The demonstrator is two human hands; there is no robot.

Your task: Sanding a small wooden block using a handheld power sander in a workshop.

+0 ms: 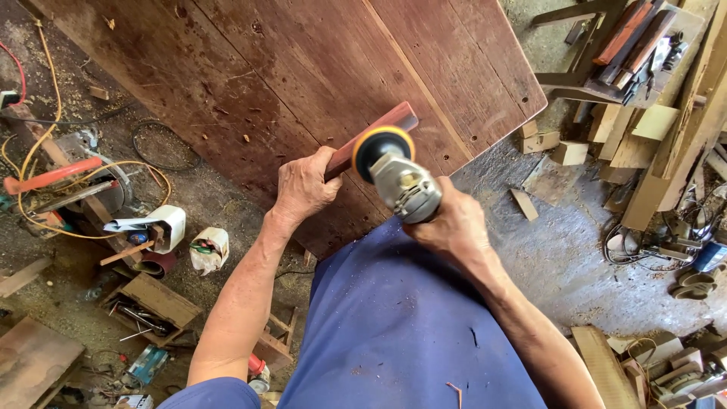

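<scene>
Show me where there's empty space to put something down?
Most of the big brown tabletop beyond the left hand and sander is bare. The grey floor beside the right hand is partly free. Left floor and right-side wood scraps are crowded.

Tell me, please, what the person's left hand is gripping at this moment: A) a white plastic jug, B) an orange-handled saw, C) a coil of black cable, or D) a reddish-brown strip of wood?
D: the left hand is closed around a reddish-brown wood strip over the plank tabletop, while the right hand presses the angle grinder and its sanding disc against the strip.
</scene>
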